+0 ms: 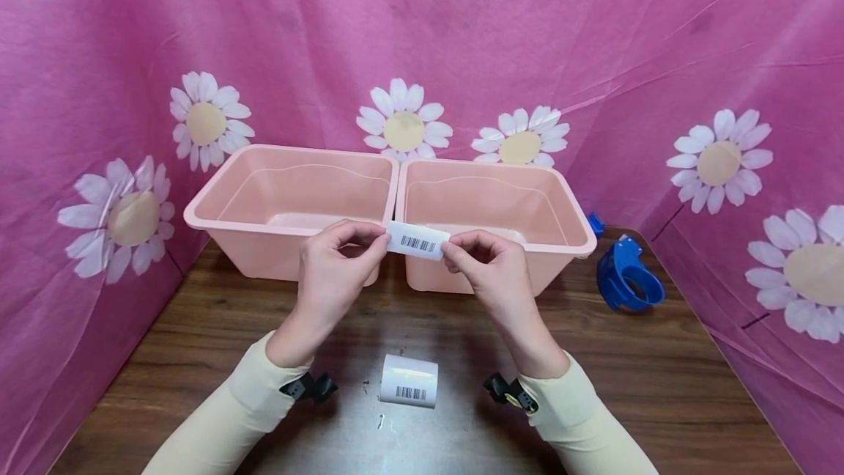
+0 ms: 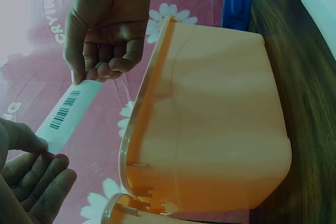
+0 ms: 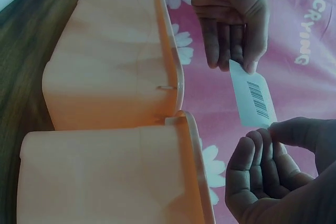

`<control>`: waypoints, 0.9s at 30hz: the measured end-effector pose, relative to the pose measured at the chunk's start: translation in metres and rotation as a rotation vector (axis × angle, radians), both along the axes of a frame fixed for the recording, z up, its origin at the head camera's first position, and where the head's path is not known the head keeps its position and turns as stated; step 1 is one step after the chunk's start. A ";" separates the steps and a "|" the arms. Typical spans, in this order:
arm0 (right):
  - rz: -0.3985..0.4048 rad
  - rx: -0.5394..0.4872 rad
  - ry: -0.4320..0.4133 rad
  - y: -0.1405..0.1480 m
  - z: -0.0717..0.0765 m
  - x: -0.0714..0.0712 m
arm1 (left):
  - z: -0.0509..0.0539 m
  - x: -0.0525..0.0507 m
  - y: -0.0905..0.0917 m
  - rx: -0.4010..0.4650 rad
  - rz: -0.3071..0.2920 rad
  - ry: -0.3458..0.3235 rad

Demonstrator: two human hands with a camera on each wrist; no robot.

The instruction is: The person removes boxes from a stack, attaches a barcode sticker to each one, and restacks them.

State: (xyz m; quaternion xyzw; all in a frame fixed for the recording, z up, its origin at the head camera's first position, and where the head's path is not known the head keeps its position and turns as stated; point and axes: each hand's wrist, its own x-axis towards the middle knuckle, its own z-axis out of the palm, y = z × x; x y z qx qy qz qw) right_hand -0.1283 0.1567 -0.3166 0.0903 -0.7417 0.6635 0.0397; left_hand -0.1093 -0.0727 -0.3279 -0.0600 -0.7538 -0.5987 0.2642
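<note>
Both hands hold one white barcode label (image 1: 418, 240) stretched between them, in front of the two pink bins. My left hand (image 1: 334, 264) pinches its left end between thumb and forefinger, while my right hand (image 1: 491, 270) pinches the other end the same way. In the left wrist view the label (image 2: 68, 115) slants between the two thumbs, with its barcode side showing. The right wrist view also shows the label (image 3: 253, 98) held by its ends. Below the hands, a roll of white barcode labels (image 1: 409, 381) lies on the table.
Side by side at the back stand the left pink bin (image 1: 290, 229) and the right pink bin (image 1: 494, 246). A blue tape dispenser (image 1: 616, 281) is to their right on the dark wooden table (image 1: 666, 387). A pink flowered cloth (image 1: 316, 42) hangs around the table.
</note>
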 end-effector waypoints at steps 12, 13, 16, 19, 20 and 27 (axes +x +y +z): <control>-0.104 0.110 0.052 -0.001 -0.008 -0.003 | -0.004 0.000 0.002 -0.036 -0.005 -0.016; -0.108 0.122 0.058 -0.003 -0.008 -0.004 | -0.005 0.000 0.000 -0.037 -0.004 -0.019; -0.117 0.167 0.075 -0.009 -0.008 -0.006 | -0.007 0.003 -0.005 -0.035 -0.009 -0.033; -0.118 0.225 0.093 -0.018 -0.011 -0.008 | -0.012 0.007 -0.012 -0.085 0.017 -0.048; -0.113 0.239 0.098 -0.021 -0.012 -0.009 | -0.013 0.008 -0.015 -0.104 0.025 -0.049; -0.027 0.263 0.071 -0.048 -0.019 -0.010 | -0.028 0.013 -0.044 -0.260 0.115 -0.033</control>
